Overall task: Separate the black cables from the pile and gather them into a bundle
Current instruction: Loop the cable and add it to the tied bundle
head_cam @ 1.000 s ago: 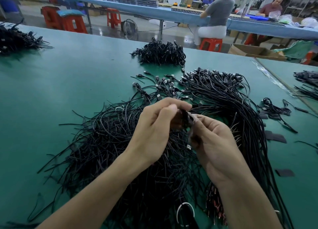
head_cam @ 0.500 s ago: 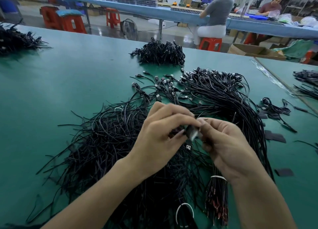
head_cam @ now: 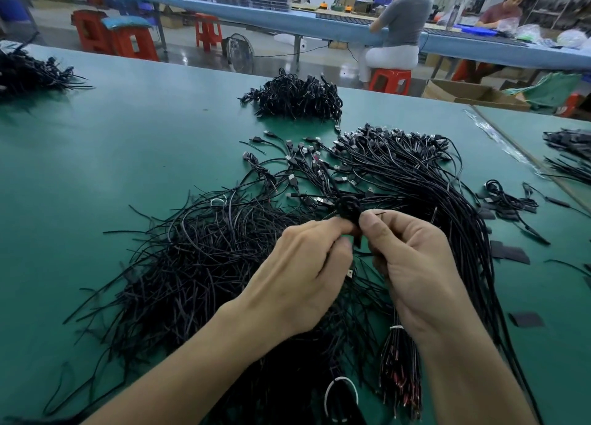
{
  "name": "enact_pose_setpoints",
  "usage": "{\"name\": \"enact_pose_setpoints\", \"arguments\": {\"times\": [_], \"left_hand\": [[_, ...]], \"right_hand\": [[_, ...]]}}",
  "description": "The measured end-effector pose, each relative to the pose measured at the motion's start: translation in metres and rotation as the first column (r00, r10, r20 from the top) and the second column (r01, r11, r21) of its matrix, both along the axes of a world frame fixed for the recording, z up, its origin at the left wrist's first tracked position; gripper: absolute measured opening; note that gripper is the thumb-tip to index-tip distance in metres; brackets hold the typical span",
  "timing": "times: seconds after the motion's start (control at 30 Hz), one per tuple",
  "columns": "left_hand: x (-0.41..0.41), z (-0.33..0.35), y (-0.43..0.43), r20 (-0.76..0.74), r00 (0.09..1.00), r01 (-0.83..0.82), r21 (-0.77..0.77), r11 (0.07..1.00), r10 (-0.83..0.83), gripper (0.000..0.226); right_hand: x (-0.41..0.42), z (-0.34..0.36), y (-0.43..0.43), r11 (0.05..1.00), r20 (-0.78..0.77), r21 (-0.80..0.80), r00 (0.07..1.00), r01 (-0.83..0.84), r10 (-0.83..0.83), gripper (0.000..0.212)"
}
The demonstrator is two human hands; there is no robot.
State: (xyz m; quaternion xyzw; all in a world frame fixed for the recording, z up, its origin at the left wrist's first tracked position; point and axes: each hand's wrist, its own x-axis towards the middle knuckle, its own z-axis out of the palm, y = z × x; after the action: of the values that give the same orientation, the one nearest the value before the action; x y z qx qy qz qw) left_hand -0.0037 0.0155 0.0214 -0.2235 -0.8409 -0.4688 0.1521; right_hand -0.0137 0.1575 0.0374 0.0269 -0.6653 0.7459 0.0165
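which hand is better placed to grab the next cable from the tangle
Left, probably: the left hand is over the loose tangle, the right hand over the straight bunch. Both pinch the coil.

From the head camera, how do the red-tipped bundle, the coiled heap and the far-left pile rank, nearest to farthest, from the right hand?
1. Red-tipped bundle, just below the right hand.
2. Coiled heap, ahead, mid-table.
3. Far-left pile, table's left edge.
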Motion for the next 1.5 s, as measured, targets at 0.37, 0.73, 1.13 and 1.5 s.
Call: {"name": "enact_pose_setpoints", "arguments": {"times": [0.37,0.73,1.13,1.5], "left_hand": [[-0.017,-0.001,-0.013,0.580,0.729,-0.166,0.667,0.726,-0.365,0.058],[-0.020,-0.002,-0.020,0.391,0.889,-0.017,0.548,0.836,-0.239,0.021],[-0.024,-0.006,-0.028,-0.086,0.996,0.036,0.017,0.999,-0.034,0.022],[-0.138,-0.018,-0.067,0.480,0.773,-0.576,0.259,0.775,0.414,0.012]], "right_hand": [[0.000,-0.010,-0.013,0.982,-0.075,0.189,0.997,0.008,0.006,0.010],[-0.002,-0.015,-0.010,0.999,0.070,0.010,0.996,-0.048,0.047,0.019],[-0.009,-0.023,-0.005,0.939,0.355,-0.327,0.907,-0.106,0.226,0.008],[-0.013,-0.035,0.023,0.432,-0.154,0.868,0.960,0.245,-0.236,0.012]]}}
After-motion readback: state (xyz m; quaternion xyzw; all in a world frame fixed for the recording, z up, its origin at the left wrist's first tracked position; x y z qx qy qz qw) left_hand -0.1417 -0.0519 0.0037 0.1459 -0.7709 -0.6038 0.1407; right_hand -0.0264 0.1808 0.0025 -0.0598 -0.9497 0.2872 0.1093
